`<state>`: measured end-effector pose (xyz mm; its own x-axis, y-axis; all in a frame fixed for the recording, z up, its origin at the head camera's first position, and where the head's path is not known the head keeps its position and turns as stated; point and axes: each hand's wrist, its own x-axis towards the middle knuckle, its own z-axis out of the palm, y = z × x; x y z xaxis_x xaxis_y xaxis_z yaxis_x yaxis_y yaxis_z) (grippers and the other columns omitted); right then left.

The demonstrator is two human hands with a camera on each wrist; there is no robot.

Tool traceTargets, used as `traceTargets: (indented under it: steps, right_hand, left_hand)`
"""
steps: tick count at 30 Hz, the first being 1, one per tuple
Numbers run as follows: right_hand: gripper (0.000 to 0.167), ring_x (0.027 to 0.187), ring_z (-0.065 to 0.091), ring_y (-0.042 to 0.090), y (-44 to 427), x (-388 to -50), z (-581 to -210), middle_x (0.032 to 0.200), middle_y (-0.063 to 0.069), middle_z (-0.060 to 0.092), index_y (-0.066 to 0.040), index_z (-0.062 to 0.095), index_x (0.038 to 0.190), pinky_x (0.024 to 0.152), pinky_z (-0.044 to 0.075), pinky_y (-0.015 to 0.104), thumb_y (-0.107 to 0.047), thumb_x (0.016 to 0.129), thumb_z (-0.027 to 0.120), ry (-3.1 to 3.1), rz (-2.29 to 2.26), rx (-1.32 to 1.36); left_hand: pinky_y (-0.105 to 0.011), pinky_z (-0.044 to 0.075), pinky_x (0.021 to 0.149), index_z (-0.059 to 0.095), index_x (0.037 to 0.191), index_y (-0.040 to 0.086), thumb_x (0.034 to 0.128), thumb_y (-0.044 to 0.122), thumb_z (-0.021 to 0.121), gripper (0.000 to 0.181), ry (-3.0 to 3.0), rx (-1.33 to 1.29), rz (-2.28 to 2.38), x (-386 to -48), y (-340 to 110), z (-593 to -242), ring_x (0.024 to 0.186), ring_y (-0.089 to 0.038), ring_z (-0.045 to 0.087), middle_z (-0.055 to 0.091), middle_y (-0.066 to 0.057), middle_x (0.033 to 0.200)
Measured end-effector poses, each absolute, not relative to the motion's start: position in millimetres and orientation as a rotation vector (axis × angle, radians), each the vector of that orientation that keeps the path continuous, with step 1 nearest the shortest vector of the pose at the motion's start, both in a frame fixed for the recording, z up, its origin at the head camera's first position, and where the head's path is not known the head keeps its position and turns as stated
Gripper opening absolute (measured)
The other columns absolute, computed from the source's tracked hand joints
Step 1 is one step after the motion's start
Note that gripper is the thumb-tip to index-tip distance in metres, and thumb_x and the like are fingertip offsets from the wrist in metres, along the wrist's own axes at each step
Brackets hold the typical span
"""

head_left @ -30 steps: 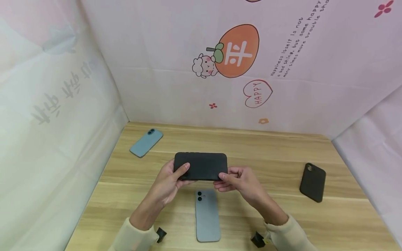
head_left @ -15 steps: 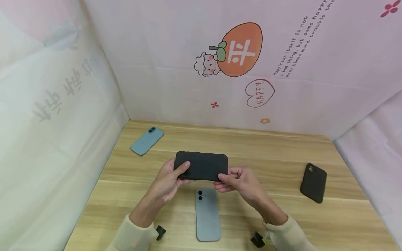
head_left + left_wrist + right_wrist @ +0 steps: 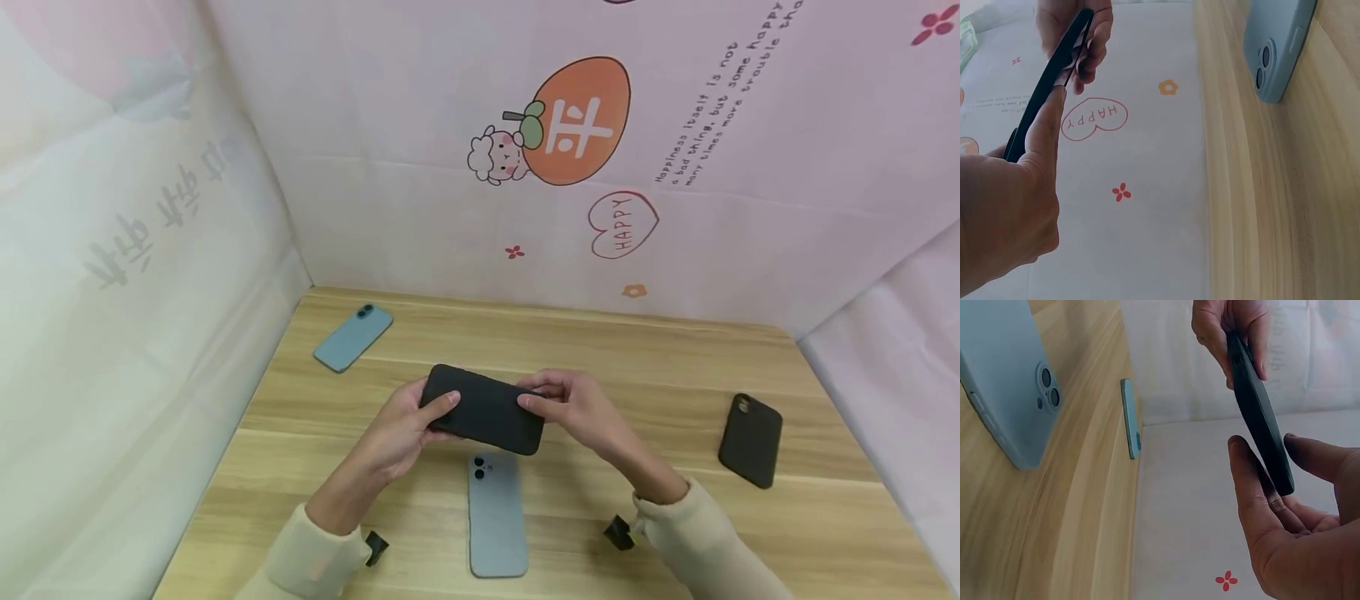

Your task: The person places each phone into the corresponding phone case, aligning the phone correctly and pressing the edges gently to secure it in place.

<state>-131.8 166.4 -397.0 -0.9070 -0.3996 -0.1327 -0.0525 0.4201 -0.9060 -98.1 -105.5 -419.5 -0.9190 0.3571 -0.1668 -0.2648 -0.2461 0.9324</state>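
A black phone-shaped slab (image 3: 487, 412) is held above the table, tilted with its right end lower. My left hand (image 3: 397, 433) grips its left end, thumb across the face. At the upper right edge, my right hand (image 3: 581, 408) pinches it, thumb on the face and fingers behind. The right wrist view shows the slab (image 3: 1260, 412) edge-on between the thumb and fingers of the right hand (image 3: 1297, 550). In the left wrist view a thin dark edge lies beside the slab (image 3: 1050, 81); whether it is a separate piece I cannot tell.
Below the hands a pale blue phone (image 3: 497, 517) lies back up on the wooden table (image 3: 637, 350). Another blue phone (image 3: 352, 337) is at the back left, and a black phone case (image 3: 750, 440) at the right. Printed cloth (image 3: 390, 208) surrounds the table.
The black slab has turned so its right end points lower. My right hand has shifted up from its lower right corner to the upper right edge.
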Motion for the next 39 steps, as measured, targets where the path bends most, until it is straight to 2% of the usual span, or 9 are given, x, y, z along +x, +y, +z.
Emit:
traceTargets:
  steps: [3,8,13,21,27,30,35,39]
  right_hand:
    - [0.026,0.092,0.074,0.017,162.2,-135.7,-394.5,0.104,0.006,0.079,-0.006,0.077,0.120,0.079,0.060,0.027,-0.021,0.099,0.077,2.395,-1.389,-0.477]
    - [0.024,0.085,0.074,0.015,154.8,-141.2,-392.6,0.098,0.006,0.079,-0.001,0.077,0.118,0.074,0.062,0.027,-0.016,0.099,0.077,2.352,-1.298,-0.665]
    - [0.019,0.076,0.073,0.015,150.3,-143.2,-392.2,0.090,0.005,0.078,0.001,0.078,0.113,0.067,0.061,0.026,-0.010,0.098,0.077,2.293,-1.279,-0.730]
    - [0.016,0.078,0.074,0.018,144.9,-140.3,-399.7,0.086,0.007,0.078,0.000,0.076,0.106,0.072,0.063,0.030,-0.013,0.097,0.078,2.173,-1.452,-0.513]
    - [0.022,0.081,0.075,0.019,134.9,-130.9,-408.1,0.084,0.007,0.078,0.005,0.070,0.107,0.077,0.066,0.038,-0.009,0.094,0.079,2.001,-1.677,-0.281]
    - [0.020,0.082,0.077,0.021,128.9,-124.7,-414.5,0.088,0.009,0.079,0.006,0.067,0.106,0.079,0.066,0.039,-0.005,0.094,0.078,1.935,-1.761,-0.215]
    - [0.017,0.083,0.079,0.023,120.0,-113.8,-426.3,0.092,0.015,0.080,0.005,0.065,0.102,0.079,0.066,0.039,-0.003,0.094,0.078,1.913,-1.797,-0.163]
    - [0.019,0.079,0.076,0.019,113.3,-106.7,-436.9,0.085,0.011,0.079,0.003,0.067,0.099,0.074,0.067,0.040,-0.007,0.092,0.081,1.980,-1.704,-0.198]
  left_hand:
    - [-0.044,0.062,0.095,0.045,0.146,-0.014,0.1116,0.008,0.052,0.042,1.633,0.144,2.153,-98.9,-104.0,-420.2,0.117,-0.032,0.070,0.059,-0.030,0.138]
    - [-0.044,0.062,0.095,0.048,0.145,-0.013,0.1113,0.011,0.055,0.042,1.654,0.197,2.048,-100.9,-102.3,-422.5,0.114,-0.030,0.071,0.063,-0.027,0.134]
    - [-0.045,0.062,0.096,0.048,0.145,-0.012,0.1117,0.012,0.054,0.041,1.647,0.209,1.995,-104.4,-102.8,-425.9,0.115,-0.030,0.071,0.064,-0.026,0.133]
    - [-0.042,0.062,0.095,0.048,0.147,-0.010,0.1070,0.012,0.064,0.049,1.651,0.109,2.050,-107.5,-110.5,-426.8,0.107,-0.026,0.075,0.070,-0.022,0.127]
    - [-0.044,0.062,0.096,0.045,0.149,-0.011,0.1038,0.007,0.068,0.054,1.661,0.069,2.071,-107.7,-119.8,-427.8,0.104,-0.025,0.077,0.074,-0.023,0.122]
    - [-0.042,0.063,0.093,0.050,0.144,-0.013,0.1042,0.006,0.066,0.047,1.704,0.072,2.027,-106.0,-125.8,-431.3,0.102,-0.025,0.077,0.076,-0.022,0.120]
    - [-0.039,0.064,0.090,0.062,0.123,-0.014,0.1050,0.005,0.064,0.026,1.777,0.086,1.947,-98.8,-137.1,-438.3,0.100,-0.023,0.077,0.078,-0.018,0.111]
    - [-0.039,0.065,0.086,0.064,0.112,-0.012,0.1044,0.003,0.065,0.017,1.815,0.110,1.893,-90.4,-145.3,-443.8,0.095,-0.022,0.076,0.078,-0.013,0.095]
